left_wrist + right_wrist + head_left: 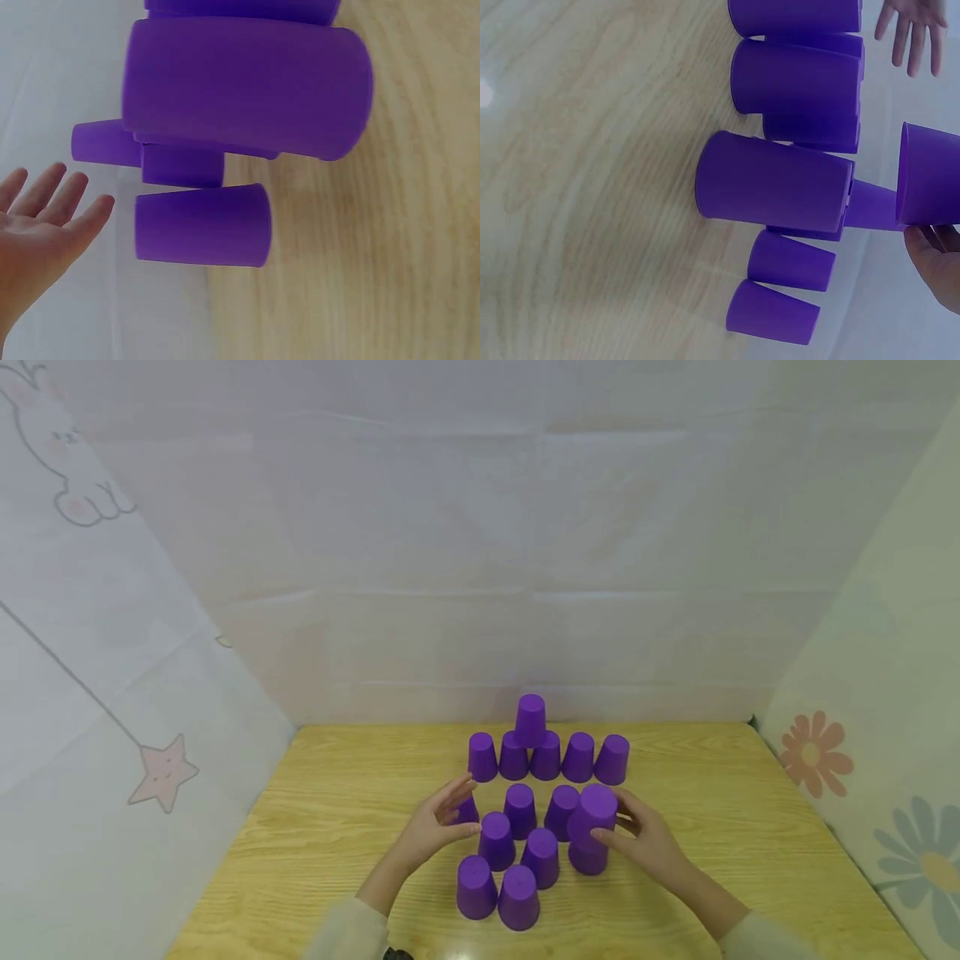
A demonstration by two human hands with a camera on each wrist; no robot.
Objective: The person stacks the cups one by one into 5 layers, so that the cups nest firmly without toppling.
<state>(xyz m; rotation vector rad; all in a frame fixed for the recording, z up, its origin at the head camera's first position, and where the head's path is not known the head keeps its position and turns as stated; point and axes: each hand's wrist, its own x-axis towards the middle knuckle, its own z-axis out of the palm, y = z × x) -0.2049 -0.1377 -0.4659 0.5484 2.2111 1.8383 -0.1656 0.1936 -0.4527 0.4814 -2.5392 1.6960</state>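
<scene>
Right grip pinching an upside-down purple cup by its sides, aloft over the surface near standing cups; left grip spread, nothing in it; cup best lowered slowly, kept level, nudging no neighbour.

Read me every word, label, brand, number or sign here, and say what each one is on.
There is no readable text.
The purple cups show no legible lettering; any fine marks would be too small to read.
The backdrop shows only drawings: an animal, star and flowers.
</scene>
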